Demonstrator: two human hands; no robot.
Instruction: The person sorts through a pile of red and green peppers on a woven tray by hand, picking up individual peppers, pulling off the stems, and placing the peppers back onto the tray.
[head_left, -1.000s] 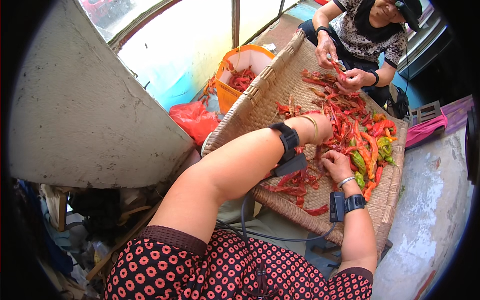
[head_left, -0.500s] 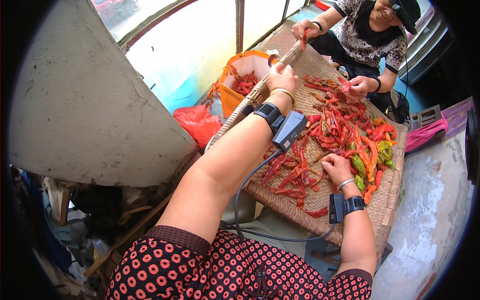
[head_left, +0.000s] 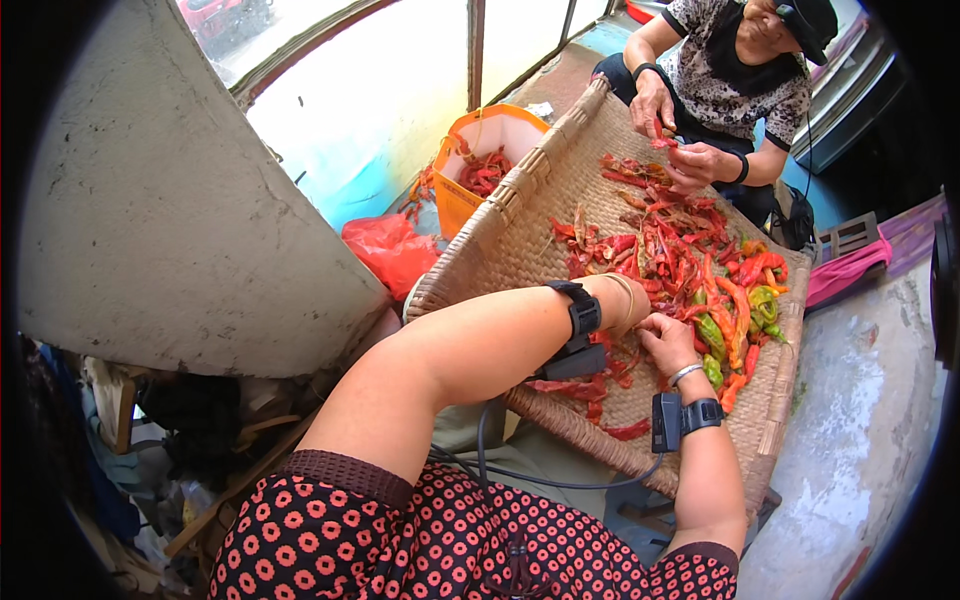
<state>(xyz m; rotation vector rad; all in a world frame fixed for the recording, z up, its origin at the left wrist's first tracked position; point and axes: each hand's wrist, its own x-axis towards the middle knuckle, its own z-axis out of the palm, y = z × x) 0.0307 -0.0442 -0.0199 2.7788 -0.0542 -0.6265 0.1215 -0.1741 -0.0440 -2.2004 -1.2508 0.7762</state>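
Red chili peppers [head_left: 665, 245], many of them dry and wrinkled, lie heaped on a woven tray [head_left: 480, 235]. Orange peppers [head_left: 738, 315] and green peppers [head_left: 712, 335] are gathered at the heap's right side. Over the heap's near edge, my left hand [head_left: 625, 292] reaches in with its back up, its fingers mostly hidden. Just right of and below it, my right hand [head_left: 668, 345] is closed, thumb and fingers drawn together beside the peppers. What it pinches, if anything, is hidden. The two hands nearly meet at the fingertips.
Beyond the tray's raised left rim stands an orange bucket [head_left: 460, 205] holding red peppers. A red plastic bag [head_left: 390, 250] lies beside it. Across the tray a seated person [head_left: 735, 85] holds a red pepper in both hands. A cable [head_left: 560, 483] runs between my wrist devices.
My left hand has moved from the tray's raised rim by the bucket down to my right hand. The other person's hands have come together over a pepper. My right hand has barely shifted.
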